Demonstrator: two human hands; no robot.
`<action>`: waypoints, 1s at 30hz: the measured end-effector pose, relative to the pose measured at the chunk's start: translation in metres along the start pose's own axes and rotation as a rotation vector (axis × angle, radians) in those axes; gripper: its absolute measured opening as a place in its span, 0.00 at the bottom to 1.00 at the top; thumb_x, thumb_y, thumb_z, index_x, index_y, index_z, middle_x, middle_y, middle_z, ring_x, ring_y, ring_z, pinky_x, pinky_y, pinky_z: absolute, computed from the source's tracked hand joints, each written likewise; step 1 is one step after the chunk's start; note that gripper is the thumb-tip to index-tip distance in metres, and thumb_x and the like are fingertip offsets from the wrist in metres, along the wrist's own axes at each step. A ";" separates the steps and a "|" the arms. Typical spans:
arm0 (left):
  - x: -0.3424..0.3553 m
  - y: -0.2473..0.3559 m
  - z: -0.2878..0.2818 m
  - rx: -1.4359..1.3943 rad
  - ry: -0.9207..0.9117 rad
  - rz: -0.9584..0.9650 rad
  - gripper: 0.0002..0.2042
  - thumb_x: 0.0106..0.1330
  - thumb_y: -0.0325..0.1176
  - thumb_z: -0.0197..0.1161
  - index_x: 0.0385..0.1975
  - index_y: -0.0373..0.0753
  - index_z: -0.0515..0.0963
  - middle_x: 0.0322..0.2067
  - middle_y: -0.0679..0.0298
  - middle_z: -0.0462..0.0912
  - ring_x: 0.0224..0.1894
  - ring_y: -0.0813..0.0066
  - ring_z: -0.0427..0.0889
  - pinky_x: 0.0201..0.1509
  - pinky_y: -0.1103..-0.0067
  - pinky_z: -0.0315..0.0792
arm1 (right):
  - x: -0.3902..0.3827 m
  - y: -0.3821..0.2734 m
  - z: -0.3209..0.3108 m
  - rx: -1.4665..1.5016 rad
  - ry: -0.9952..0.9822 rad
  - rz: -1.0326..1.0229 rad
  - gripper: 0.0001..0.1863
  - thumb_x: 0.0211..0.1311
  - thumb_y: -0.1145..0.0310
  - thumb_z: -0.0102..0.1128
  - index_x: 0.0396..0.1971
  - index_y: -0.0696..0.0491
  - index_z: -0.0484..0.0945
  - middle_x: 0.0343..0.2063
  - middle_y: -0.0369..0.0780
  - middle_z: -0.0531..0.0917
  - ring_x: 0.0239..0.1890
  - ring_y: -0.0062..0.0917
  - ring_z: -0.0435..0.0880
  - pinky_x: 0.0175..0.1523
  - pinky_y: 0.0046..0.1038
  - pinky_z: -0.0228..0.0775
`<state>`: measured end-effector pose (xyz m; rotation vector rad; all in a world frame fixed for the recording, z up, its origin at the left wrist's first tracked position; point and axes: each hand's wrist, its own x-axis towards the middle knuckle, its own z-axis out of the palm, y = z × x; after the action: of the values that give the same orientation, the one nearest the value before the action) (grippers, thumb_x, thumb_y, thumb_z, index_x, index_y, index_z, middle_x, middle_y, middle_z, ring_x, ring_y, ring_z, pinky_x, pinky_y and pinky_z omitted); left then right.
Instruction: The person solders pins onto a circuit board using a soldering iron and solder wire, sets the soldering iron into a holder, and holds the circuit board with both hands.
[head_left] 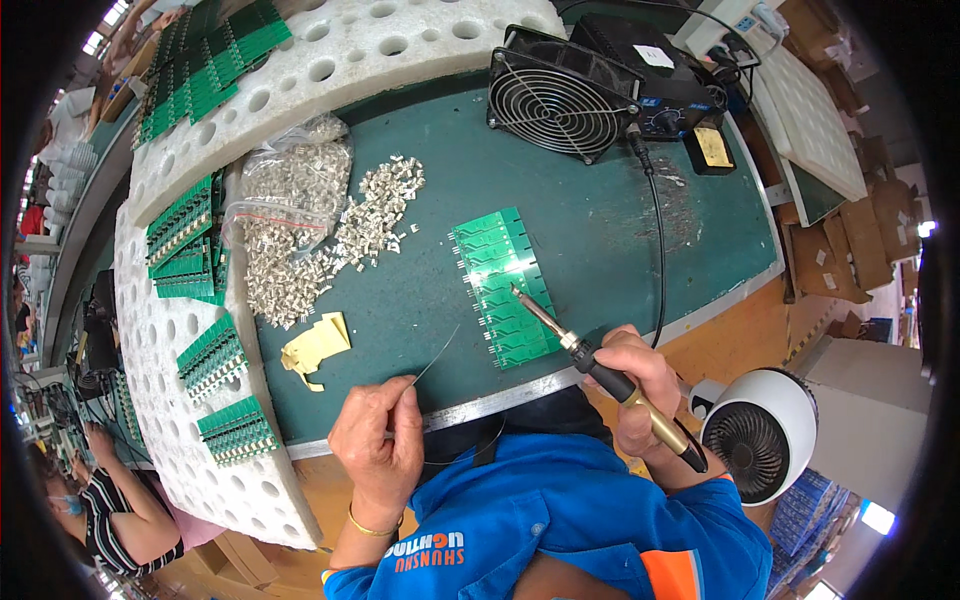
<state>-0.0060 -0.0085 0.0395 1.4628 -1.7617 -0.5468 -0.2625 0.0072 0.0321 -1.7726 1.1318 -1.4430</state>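
My left hand (385,440) pinches a thin solder wire (438,353) near the table's front edge. My right hand (638,385) grips a soldering iron (570,340) with a black and gold handle; its tip is over a green circuit board panel (505,330), whether touching I cannot tell. The panel lies on the green worktop (400,300), with rows of pins along its left side. Left of it are a heap of small metal connectors (385,200), a plastic bag of similar parts (295,175) and crumpled yellow paper (315,350).
Perforated white foam (160,360) holds stacked board panels (210,355). A black fan (555,100), soldering station (665,115) and sponge holder (710,155) stand at the back. A white fan (755,435) and cardboard boxes (845,250) are at right. A co-worker (130,510) works at far left.
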 end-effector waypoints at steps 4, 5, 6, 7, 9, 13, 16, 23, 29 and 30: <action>0.011 0.007 0.006 -0.012 0.015 -0.005 0.04 0.58 0.18 0.65 0.32 0.32 0.82 0.23 0.62 0.76 0.25 0.74 0.72 0.27 0.80 0.64 | 0.002 0.006 0.000 -0.014 0.027 -0.032 0.21 0.67 0.55 0.58 0.41 0.61 0.78 0.27 0.43 0.80 0.24 0.30 0.74 0.34 0.33 0.65; 0.013 0.006 0.008 -0.014 0.016 -0.006 0.04 0.58 0.18 0.65 0.32 0.32 0.82 0.23 0.62 0.76 0.25 0.74 0.72 0.27 0.80 0.64 | 0.003 0.007 -0.001 -0.050 -0.004 -0.029 0.19 0.65 0.57 0.61 0.41 0.61 0.78 0.27 0.43 0.80 0.24 0.30 0.74 0.34 0.33 0.65; 0.014 0.005 0.009 -0.004 0.016 0.022 0.05 0.57 0.18 0.66 0.32 0.32 0.82 0.23 0.63 0.76 0.25 0.75 0.72 0.27 0.80 0.64 | 0.004 0.008 -0.002 -0.049 -0.006 -0.030 0.19 0.65 0.57 0.61 0.41 0.61 0.78 0.27 0.43 0.80 0.24 0.30 0.74 0.34 0.33 0.65; 0.015 0.004 0.010 0.006 0.016 0.050 0.06 0.55 0.18 0.68 0.32 0.32 0.82 0.23 0.63 0.76 0.25 0.75 0.72 0.27 0.81 0.64 | 0.005 0.009 -0.002 -0.053 -0.004 -0.032 0.17 0.63 0.60 0.64 0.39 0.60 0.78 0.26 0.42 0.80 0.23 0.30 0.74 0.34 0.33 0.65; 0.017 0.003 0.015 0.006 0.016 0.034 0.07 0.54 0.18 0.69 0.32 0.33 0.83 0.23 0.63 0.76 0.24 0.75 0.71 0.27 0.81 0.64 | 0.007 0.012 -0.002 -0.057 -0.003 -0.033 0.15 0.60 0.63 0.66 0.38 0.60 0.78 0.25 0.41 0.80 0.23 0.30 0.74 0.34 0.33 0.65; 0.020 0.002 0.021 0.017 0.021 0.008 0.07 0.52 0.18 0.70 0.31 0.34 0.84 0.21 0.65 0.75 0.23 0.77 0.71 0.26 0.81 0.63 | 0.013 0.016 0.002 -0.060 0.005 -0.053 0.10 0.56 0.70 0.65 0.36 0.60 0.79 0.22 0.41 0.79 0.20 0.30 0.72 0.33 0.33 0.64; 0.023 0.002 0.024 0.046 0.036 0.025 0.08 0.50 0.22 0.72 0.30 0.39 0.85 0.17 0.65 0.71 0.20 0.75 0.71 0.22 0.79 0.66 | 0.015 0.016 0.006 -0.065 0.024 -0.024 0.09 0.55 0.72 0.65 0.35 0.60 0.79 0.22 0.41 0.79 0.19 0.30 0.71 0.32 0.33 0.64; 0.025 0.002 0.029 0.048 0.034 0.039 0.08 0.50 0.22 0.72 0.30 0.39 0.85 0.17 0.65 0.71 0.19 0.75 0.71 0.21 0.78 0.66 | 0.017 0.019 0.011 -0.090 0.069 0.008 0.09 0.53 0.72 0.66 0.32 0.60 0.80 0.20 0.40 0.78 0.19 0.30 0.71 0.30 0.32 0.64; 0.026 0.000 0.031 0.049 0.030 0.047 0.08 0.50 0.21 0.72 0.30 0.39 0.85 0.17 0.65 0.71 0.18 0.74 0.71 0.21 0.79 0.66 | 0.020 0.019 0.012 -0.120 0.059 0.012 0.08 0.52 0.73 0.66 0.31 0.59 0.80 0.21 0.40 0.79 0.18 0.30 0.73 0.30 0.32 0.64; 0.026 0.000 0.031 0.046 0.025 0.050 0.08 0.50 0.21 0.72 0.30 0.39 0.85 0.17 0.65 0.71 0.18 0.74 0.71 0.21 0.79 0.66 | 0.020 0.019 0.012 -0.119 0.059 0.012 0.08 0.52 0.73 0.66 0.31 0.59 0.80 0.21 0.40 0.79 0.18 0.30 0.73 0.30 0.32 0.64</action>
<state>-0.0316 -0.0383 0.0276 1.4466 -1.7973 -0.4624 -0.2543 -0.0201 0.0226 -1.8108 1.2805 -1.4562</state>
